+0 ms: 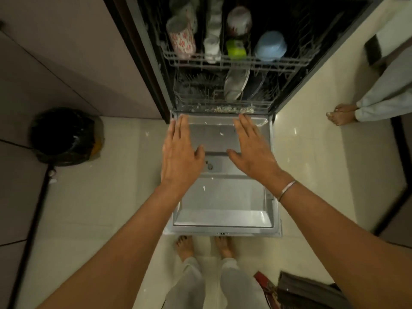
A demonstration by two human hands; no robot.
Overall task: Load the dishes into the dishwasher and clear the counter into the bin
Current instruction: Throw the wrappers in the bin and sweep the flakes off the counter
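Observation:
The dishwasher stands open, its steel door [223, 197] folded down flat in front of me. My left hand [180, 152] and my right hand [252, 150] hover flat above the door's inner end, fingers straight, holding nothing. The upper rack [236, 60] carries a flowered mug [181, 40], white cups [213, 43], a green item [236, 49], a blue bowl [270, 46] and a patterned bowl [239, 20]. In the lower rack [223, 101] a steel plate [236, 84] stands on edge. Food crumbs lie along the lower rack's front edge.
A bin lined with a black bag [63, 137] sits on the floor at the left, against the cabinet front [66, 63]. Another person's bare feet [341, 114] stand at the right. My own feet [205, 246] are just before the door's edge. A bag [301, 291] lies lower right.

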